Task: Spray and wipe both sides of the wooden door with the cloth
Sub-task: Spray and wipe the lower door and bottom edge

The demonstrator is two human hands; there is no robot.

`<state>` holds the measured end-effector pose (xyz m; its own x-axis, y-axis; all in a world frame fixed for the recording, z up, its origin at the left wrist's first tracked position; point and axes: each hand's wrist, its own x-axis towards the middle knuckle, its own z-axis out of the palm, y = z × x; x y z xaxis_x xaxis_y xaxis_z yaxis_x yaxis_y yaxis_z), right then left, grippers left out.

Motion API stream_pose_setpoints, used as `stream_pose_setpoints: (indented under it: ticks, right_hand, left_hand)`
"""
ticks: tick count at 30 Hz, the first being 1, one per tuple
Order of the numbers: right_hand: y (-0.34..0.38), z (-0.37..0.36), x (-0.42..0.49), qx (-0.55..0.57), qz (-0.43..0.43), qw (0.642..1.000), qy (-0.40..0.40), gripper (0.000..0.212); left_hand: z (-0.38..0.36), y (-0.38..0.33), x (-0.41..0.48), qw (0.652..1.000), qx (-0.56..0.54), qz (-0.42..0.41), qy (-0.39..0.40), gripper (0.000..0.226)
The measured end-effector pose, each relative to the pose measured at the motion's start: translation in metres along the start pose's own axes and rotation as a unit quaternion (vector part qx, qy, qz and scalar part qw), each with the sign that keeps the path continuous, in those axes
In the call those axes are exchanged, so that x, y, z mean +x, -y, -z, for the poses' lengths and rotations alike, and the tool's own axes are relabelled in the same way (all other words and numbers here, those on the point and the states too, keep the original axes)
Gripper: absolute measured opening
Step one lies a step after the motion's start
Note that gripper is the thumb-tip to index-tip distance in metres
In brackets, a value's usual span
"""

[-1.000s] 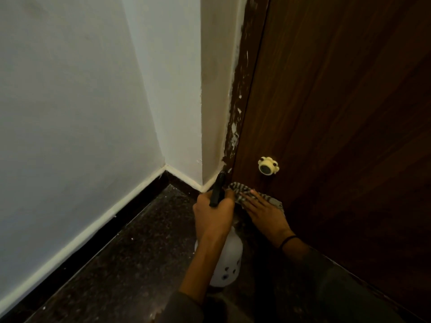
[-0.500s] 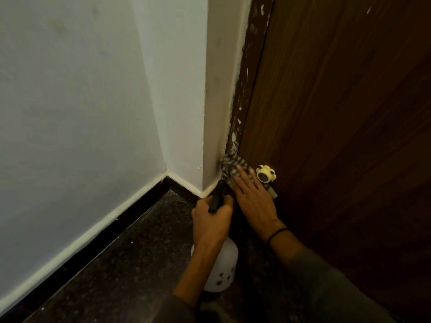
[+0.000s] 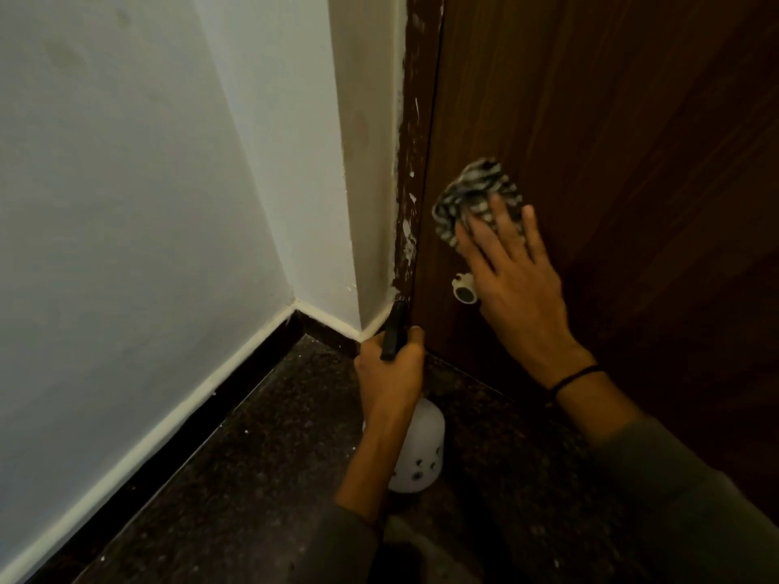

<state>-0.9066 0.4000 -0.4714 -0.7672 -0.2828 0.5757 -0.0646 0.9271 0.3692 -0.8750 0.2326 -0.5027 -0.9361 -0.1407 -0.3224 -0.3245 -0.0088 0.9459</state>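
Observation:
The dark wooden door (image 3: pixel 611 120) fills the right half of the view. My right hand (image 3: pixel 514 284) presses a grey-and-white striped cloth (image 3: pixel 472 196) flat against the door's lower part with straight, spread fingers, just above a small cream door stopper (image 3: pixel 463 290). My left hand (image 3: pixel 390 373) grips the black trigger head (image 3: pixel 394 330) of a white spray bottle (image 3: pixel 419 453), held low near the door's bottom corner. The hand hides most of the bottle's top.
A paint-flecked dark door frame (image 3: pixel 411 162) runs up beside the door, next to a white wall column (image 3: pixel 366 141). White walls (image 3: pixel 126 183) with a pale skirting meet a dark speckled stone floor (image 3: pixel 253 478) at the left.
My right hand has slid the cloth up the door, from below the stopper to above it. The left hand with the bottle has stayed near the bottom corner.

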Motion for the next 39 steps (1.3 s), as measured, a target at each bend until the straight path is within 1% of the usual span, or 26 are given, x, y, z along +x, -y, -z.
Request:
stream_pose_setpoints:
  ticks: [3,4,7,9,11,15,17,18,20,21,22,23,24,25,26,28,29,30,33,36,39]
  right_hand:
    - [-0.001,-0.02,-0.042,0.001,0.1,0.993,0.06,0.063]
    - [-0.003,-0.027,-0.053,0.008,0.118,0.99,0.073,0.063]
    - [-0.016,-0.032,-0.07,0.045,0.182,0.979,0.078,0.07]
    - [-0.026,-0.029,-0.075,0.048,0.2,0.973,0.102,0.074]
    - [-0.036,-0.027,-0.082,0.058,0.193,0.971,0.127,0.066]
    - [-0.055,-0.022,-0.107,0.043,0.234,0.964,0.114,0.026]
    - [-0.059,-0.027,-0.118,0.041,0.253,0.957,0.135,0.035]
    - [-0.062,-0.032,-0.122,0.041,0.274,0.946,0.168,0.037]
    - [-0.066,-0.034,-0.127,0.031,0.318,0.92,0.228,0.035]
    - [-0.069,-0.033,-0.128,0.012,0.333,0.9,0.282,0.036]
    - [-0.069,-0.028,-0.132,-0.014,0.33,0.866,0.374,0.039]
    - [-0.071,-0.023,-0.135,-0.045,0.323,0.82,0.47,0.042]
    - [-0.074,-0.019,-0.138,-0.088,0.338,0.764,0.542,0.044]
    - [-0.078,-0.013,-0.14,-0.109,0.346,0.729,0.58,0.046]
    - [-0.08,-0.006,-0.142,-0.129,0.358,0.703,0.601,0.048]
    - [-0.086,0.02,-0.138,-0.149,0.354,0.669,0.636,0.05]
    - [-0.09,0.036,-0.13,-0.143,0.339,0.665,0.65,0.049]
    - [-0.094,0.058,-0.117,-0.122,0.32,0.669,0.66,0.048]
    - [-0.107,0.127,-0.074,-0.016,0.241,0.726,0.644,0.051]
    - [-0.124,0.198,-0.029,0.06,0.143,0.766,0.624,0.049]
    - [-0.145,0.261,0.019,0.188,0.001,0.802,0.567,0.037]
  left_hand:
    - [-0.004,0.005,-0.005,1.0,0.01,-0.003,0.011,0.026]
    - [-0.005,0.006,-0.006,1.0,0.012,-0.001,0.016,0.026]
    - [-0.009,0.007,-0.01,1.0,0.009,0.004,0.02,0.026]
    - [-0.014,0.002,-0.012,1.0,0.005,0.021,0.023,0.024]
    - [-0.022,-0.002,-0.01,0.999,-0.011,0.035,0.031,0.022]
    - [-0.035,-0.004,0.003,0.997,-0.042,0.051,0.029,0.024]
    - [-0.038,-0.005,0.008,0.997,-0.041,0.06,0.027,0.019]
    - [-0.039,-0.006,0.009,0.997,-0.04,0.063,0.024,0.015]
    - [-0.041,-0.008,0.005,0.997,-0.031,0.067,0.021,0.011]
    - [-0.041,-0.01,0.001,0.997,-0.025,0.071,0.022,0.011]
    - [-0.041,-0.011,-0.004,0.997,-0.02,0.076,0.026,0.013]
    - [-0.04,-0.016,-0.011,0.996,-0.016,0.084,0.031,0.014]
    - [-0.038,-0.021,-0.017,0.995,-0.013,0.089,0.036,0.015]
    - [-0.037,-0.029,-0.025,0.995,-0.01,0.095,0.041,0.017]
    - [-0.036,-0.036,-0.032,0.994,-0.009,0.098,0.044,0.018]
    - [-0.031,-0.054,-0.047,0.993,-0.004,0.108,0.053,0.015]
    - [-0.028,-0.065,-0.054,0.992,-0.001,0.112,0.055,0.014]
    - [-0.024,-0.08,-0.063,0.992,0.002,0.117,0.055,0.014]
    - [-0.014,-0.132,-0.093,0.992,-0.003,0.114,0.061,0.017]
    - [0.001,-0.195,-0.124,0.994,0.005,0.097,0.058,0.023]
    - [0.015,-0.265,-0.15,0.995,0.006,0.081,0.065,0.023]
